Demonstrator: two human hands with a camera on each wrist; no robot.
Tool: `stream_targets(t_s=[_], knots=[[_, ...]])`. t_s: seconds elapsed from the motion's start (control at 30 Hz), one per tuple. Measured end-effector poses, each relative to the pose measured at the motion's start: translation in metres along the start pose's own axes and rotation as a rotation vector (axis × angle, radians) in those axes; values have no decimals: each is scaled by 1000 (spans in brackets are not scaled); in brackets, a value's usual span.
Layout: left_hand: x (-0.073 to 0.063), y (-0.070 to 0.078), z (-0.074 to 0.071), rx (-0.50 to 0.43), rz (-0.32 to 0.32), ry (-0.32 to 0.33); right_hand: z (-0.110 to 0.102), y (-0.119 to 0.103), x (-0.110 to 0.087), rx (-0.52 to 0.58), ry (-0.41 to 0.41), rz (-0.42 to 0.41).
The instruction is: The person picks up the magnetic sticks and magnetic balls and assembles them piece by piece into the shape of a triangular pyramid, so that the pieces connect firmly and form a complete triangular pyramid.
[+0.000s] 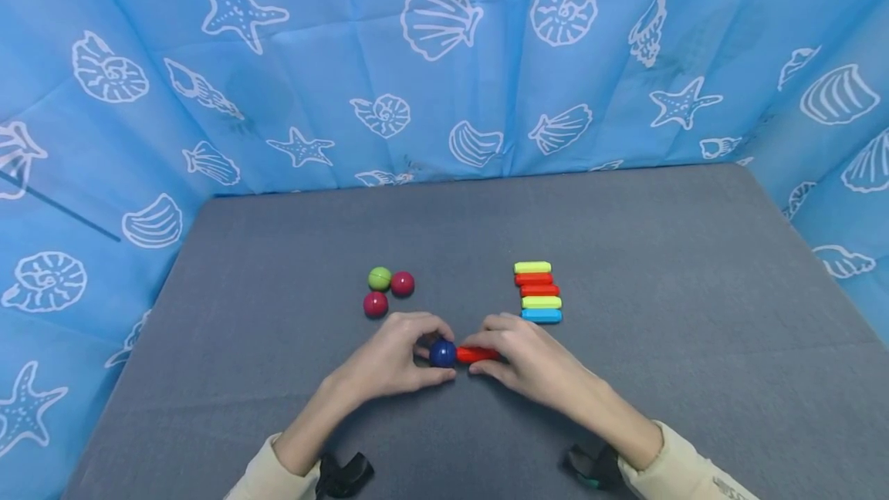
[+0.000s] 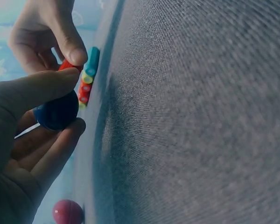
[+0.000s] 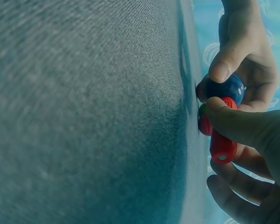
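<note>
My left hand point(image 1: 397, 357) grips a dark blue ball point(image 1: 442, 353) between thumb and fingers. My right hand point(image 1: 524, 353) pinches a short red rod point(image 1: 476, 354), its left end against the ball. In the right wrist view, the near end of the red rod point(image 3: 223, 148) shows a small pale round spot, and the blue ball point(image 3: 228, 88) meets its far end. From the left wrist, the blue ball point(image 2: 57, 112) sits under my thumb, while fingers cover most of the rod. Both pieces are held close over the grey cloth.
Beyond my left hand lie a green ball point(image 1: 380, 278) and two dark red balls point(image 1: 403, 284), point(image 1: 376, 304). Past my right hand is a column of yellow, red and blue rods point(image 1: 539, 291). The grey table point(image 1: 278, 253) ends at a blue shell-print curtain point(image 1: 472, 83).
</note>
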State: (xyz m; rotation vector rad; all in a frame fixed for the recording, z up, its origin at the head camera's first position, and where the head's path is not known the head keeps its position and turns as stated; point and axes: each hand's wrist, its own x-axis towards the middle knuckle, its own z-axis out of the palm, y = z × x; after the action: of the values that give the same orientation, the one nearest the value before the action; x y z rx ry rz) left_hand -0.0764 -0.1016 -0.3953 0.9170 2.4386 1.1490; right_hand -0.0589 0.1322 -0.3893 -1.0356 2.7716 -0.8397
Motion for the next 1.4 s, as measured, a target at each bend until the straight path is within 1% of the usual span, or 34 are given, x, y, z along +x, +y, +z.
stream_targets(t_s=[0.17,0.27,0.37,0.43,0.53,0.63,0.8,0.93,1.03,1.07,1.2,1.3,1.4], knots=[[-1,-2,1,33,6,4,2,0,1,6,-27,-4],[0,-3,2,73,15,5,3,-1,2,14,-42,-4],[0,-5,4,117,23,-1,5,-2,3,25,-43,-7],[-1,-5,5,133,13,-10,7,-3,3,33,-39,-11],[-2,-5,6,132,-7,-15,9,-3,4,44,-28,-12],[-4,-6,6,131,-22,-3,10,-3,5,56,-15,-2],[-5,-6,5,137,-24,17,12,-3,7,73,1,10],[-5,-8,4,132,-18,16,12,-2,8,84,-16,12],[-6,-9,3,138,-9,29,9,0,10,104,-23,15],[-7,-10,3,143,-6,37,8,1,10,111,-20,13],[-14,-12,-2,167,-35,58,-1,3,16,152,-8,27],[-19,-14,-5,183,-69,68,-5,5,25,180,30,34],[-21,-16,-7,190,-88,71,-5,6,36,189,83,31]])
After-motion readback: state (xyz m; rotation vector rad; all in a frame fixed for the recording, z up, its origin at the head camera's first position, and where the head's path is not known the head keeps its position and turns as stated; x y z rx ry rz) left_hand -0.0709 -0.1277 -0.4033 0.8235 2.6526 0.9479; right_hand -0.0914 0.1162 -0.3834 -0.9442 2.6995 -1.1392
